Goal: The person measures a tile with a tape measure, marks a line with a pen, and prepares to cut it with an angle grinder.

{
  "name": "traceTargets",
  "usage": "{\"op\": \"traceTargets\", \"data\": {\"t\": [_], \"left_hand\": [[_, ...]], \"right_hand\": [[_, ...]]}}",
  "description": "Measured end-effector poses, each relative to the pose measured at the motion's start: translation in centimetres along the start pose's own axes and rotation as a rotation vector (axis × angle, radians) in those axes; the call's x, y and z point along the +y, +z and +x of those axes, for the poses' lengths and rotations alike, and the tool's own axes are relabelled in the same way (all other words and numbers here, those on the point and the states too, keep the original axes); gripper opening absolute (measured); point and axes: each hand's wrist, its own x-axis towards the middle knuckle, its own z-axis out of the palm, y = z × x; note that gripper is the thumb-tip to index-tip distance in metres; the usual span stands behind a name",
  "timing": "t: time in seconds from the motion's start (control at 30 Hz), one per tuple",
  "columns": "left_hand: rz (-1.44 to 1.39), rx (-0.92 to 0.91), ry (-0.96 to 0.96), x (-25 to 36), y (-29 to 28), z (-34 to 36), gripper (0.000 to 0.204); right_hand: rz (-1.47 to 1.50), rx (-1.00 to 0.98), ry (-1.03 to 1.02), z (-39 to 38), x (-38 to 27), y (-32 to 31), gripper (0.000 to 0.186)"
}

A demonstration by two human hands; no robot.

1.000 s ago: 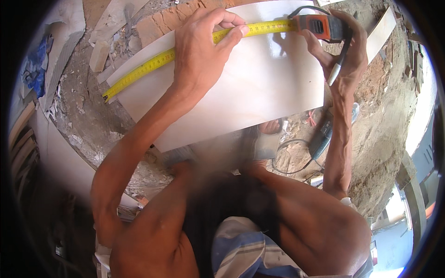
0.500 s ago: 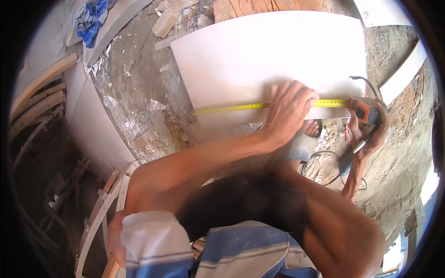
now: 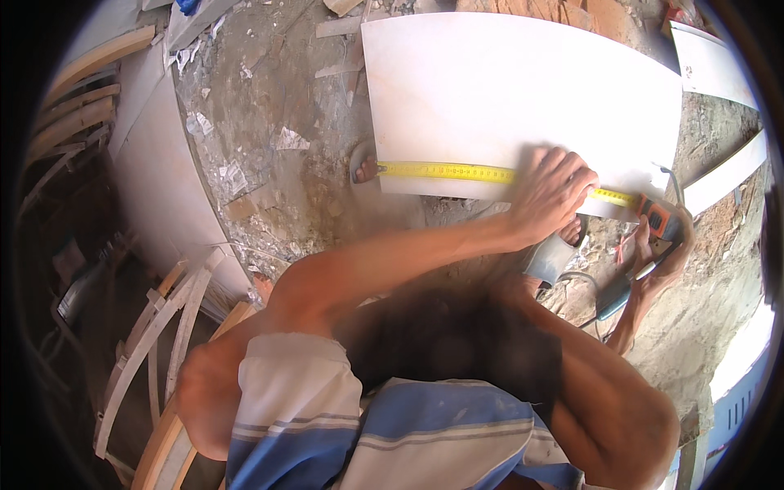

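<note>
My left hand (image 3: 551,192), fingers curled, grips the yellow tape (image 3: 445,170) over the lower part of a large white board (image 3: 490,82). The tape runs from a hook at the board's left edge, beside my left toes (image 3: 364,170), to the orange-and-black tape case (image 3: 660,217). My right hand (image 3: 657,253) holds that case at the board's lower right corner, along with a slim pen-like item (image 3: 645,269). My right foot (image 3: 549,260) shows below the board. A dark teal power tool (image 3: 612,300) with a cable lies under my right arm.
Curved wooden frames (image 3: 155,343) and a pale sheet (image 3: 155,163) fill the left. More white pieces (image 3: 719,65) lie at the right, with a strip (image 3: 723,167) below them. Rubble (image 3: 233,175) and wood scraps (image 3: 339,28) cover parts of the rough floor.
My left hand and the tape have moved from the board's upper part down to its lower edge, and my right hand with the case has shifted down and right. The view has also shifted.
</note>
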Motion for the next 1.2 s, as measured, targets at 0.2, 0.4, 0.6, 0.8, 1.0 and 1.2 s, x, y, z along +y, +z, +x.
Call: {"op": "traceTargets", "data": {"t": [0.2, 0.4, 0.6, 0.8, 1.0, 1.2], "left_hand": [[0.045, 0.022, 0.026, -0.4, 0.3, -0.2, 0.017], [0.077, 0.044, 0.065, -0.9, 2.2, -0.5, 0.019], [0.17, 0.002, 0.102, -1.6, 1.8, -0.2, 0.016], [0.187, 0.013, 0.108, -0.5, 1.5, 0.5, 0.02], [0.212, 0.023, 0.068, 0.1, 1.5, 0.9, 0.021], [0.253, 0.056, 0.066, -0.1, 2.3, 0.8, 0.025]], "right_hand": [[0.011, 0.027, -0.083, 0.5, 0.3, 0.5, 0.067], [0.462, 0.023, 0.478, -0.9, 1.3, 1.0, 0.054], [0.211, 0.012, 0.12, -1.0, 1.0, 1.2, 0.083], [0.156, 0.199, -0.017, -2.7, -0.2, 0.1, 0.054], [0.607, 0.111, 0.153, -7.3, -4.2, 3.3, 0.047], [0.316, -0.015, 0.221, -5.9, -5.3, 3.7, 0.03]]}}
